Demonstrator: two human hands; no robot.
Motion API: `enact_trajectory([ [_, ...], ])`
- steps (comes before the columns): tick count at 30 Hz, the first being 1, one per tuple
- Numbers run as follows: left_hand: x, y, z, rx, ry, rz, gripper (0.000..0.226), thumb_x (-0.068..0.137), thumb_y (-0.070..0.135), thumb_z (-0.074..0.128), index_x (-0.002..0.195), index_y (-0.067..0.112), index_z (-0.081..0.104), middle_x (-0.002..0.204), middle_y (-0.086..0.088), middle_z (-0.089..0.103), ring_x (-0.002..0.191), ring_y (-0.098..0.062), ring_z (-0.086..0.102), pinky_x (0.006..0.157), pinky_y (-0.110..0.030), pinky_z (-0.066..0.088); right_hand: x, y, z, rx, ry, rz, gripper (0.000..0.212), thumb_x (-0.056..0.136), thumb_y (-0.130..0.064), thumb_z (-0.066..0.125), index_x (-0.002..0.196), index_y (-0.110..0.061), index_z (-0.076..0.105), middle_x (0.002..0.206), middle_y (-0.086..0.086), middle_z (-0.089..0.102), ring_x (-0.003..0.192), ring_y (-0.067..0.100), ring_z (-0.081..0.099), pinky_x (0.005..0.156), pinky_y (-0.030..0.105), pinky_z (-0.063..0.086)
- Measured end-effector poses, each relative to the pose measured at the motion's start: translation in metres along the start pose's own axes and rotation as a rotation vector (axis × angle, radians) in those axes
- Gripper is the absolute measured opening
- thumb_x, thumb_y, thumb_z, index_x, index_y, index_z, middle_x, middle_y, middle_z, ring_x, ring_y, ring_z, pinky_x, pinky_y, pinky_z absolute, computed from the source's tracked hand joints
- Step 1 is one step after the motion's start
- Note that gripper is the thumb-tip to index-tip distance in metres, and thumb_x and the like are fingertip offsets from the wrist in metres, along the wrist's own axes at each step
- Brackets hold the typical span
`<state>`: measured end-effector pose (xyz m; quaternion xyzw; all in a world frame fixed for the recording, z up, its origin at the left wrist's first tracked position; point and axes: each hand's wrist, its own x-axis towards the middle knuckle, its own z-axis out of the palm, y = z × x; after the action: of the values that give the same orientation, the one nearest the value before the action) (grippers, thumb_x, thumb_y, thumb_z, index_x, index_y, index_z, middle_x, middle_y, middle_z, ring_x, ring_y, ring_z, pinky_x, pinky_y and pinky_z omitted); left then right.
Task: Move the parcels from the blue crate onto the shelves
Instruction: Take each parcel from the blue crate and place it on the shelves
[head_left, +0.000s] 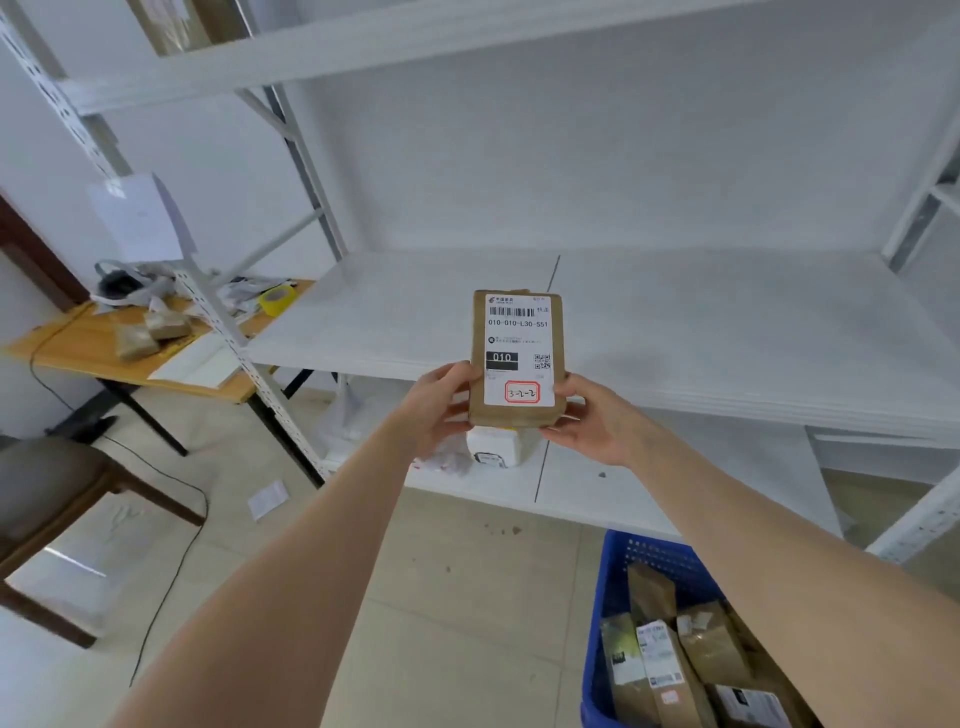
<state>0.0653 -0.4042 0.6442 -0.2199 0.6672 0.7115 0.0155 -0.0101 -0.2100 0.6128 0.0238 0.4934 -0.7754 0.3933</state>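
A flat brown parcel (517, 332) with a white shipping label and a red-framed sticker is held up in front of the middle shelf (701, 322), label facing me. My left hand (441, 402) grips its lower left edge. My right hand (592, 415) grips its lower right corner. The blue crate (618, 587) stands on the floor at the lower right with several brown parcels (711, 644) inside; my right forearm hides part of it.
White metal shelving fills the view; a white parcel (501, 447) and a clear bag lie on its bottom shelf. A wooden table (88, 348) with packets and a yellow tape roll (277, 300) stands at the left. A dark chair (57, 499) and a cable are on the floor.
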Motion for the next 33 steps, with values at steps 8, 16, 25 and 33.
enact_trajectory([
  [8,0.048,0.047,-0.083,0.055,0.036,0.069,0.03,0.092,0.021,0.05,0.119,0.012,0.061,0.1,-0.004,0.066,0.084,-0.02,0.062,0.076,-0.034,0.051,0.083,-0.02,0.078,-0.045,-0.031,-0.008,0.02,0.087,-0.005,0.054,0.098,-0.017,0.065,0.097,0.011,0.065,0.098,0.027,0.06,0.092,0.039,0.05],
  [16,0.122,0.097,-0.175,0.109,0.059,0.094,0.03,0.092,0.022,0.052,0.12,0.015,0.06,0.103,-0.004,0.067,0.091,-0.022,0.062,0.087,-0.037,0.05,0.194,-0.051,0.153,-0.064,-0.069,-0.029,0.021,0.086,-0.005,0.054,0.101,-0.016,0.064,0.107,0.013,0.062,0.101,0.029,0.058,0.1,0.042,0.045],
  [25,0.174,0.149,-0.243,0.123,0.003,0.149,0.028,0.092,0.019,0.051,0.118,0.011,0.061,0.101,-0.004,0.067,0.09,-0.023,0.062,0.096,-0.044,0.047,0.251,-0.084,0.217,-0.121,-0.071,-0.094,0.027,0.087,-0.008,0.056,0.11,-0.018,0.063,0.103,0.01,0.065,0.094,0.025,0.062,0.103,0.043,0.044],
  [33,0.221,0.187,-0.313,0.184,-0.217,0.219,0.026,0.092,0.018,0.05,0.114,0.018,0.064,0.1,-0.001,0.073,0.088,-0.019,0.066,0.084,-0.038,0.053,0.284,-0.088,0.273,-0.163,0.052,-0.254,0.025,0.088,-0.026,0.063,0.111,-0.018,0.063,0.103,0.002,0.069,0.089,0.018,0.064,0.098,0.038,0.046],
])
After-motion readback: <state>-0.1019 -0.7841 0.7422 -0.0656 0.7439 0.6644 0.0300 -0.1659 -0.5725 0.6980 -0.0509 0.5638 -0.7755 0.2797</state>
